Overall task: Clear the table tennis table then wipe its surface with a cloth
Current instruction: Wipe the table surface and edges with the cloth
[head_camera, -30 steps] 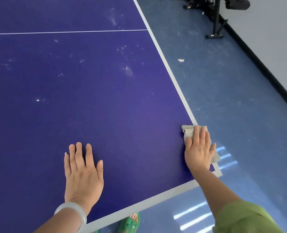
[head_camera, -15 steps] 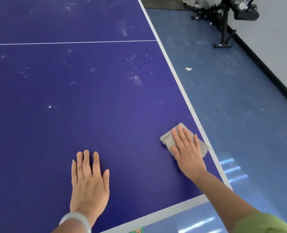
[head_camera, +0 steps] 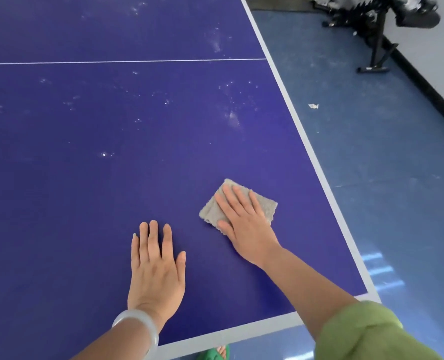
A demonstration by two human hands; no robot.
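Note:
The dark blue table tennis table [head_camera: 112,190] fills most of the view, with white edge lines and a thin white centre line. White dust specks and smears dot its far half. My right hand [head_camera: 244,224] lies flat on a folded grey cloth [head_camera: 263,205] and presses it onto the table, well in from the right edge. My left hand [head_camera: 156,266] rests flat on the bare surface beside it, fingers spread, holding nothing. A pale bangle sits on my left wrist.
The table's near right corner [head_camera: 371,294] is close to my right arm. Beyond the right edge lies a blue floor with a scrap of paper [head_camera: 313,106]. A black metal stand [head_camera: 376,48] stands by the wall at top right. A green sandal [head_camera: 213,354] shows under the near edge.
My right hand has slid the cloth leftward, from the table's right edge near the corner to a spot further in. My left hand has stayed flat on the table.

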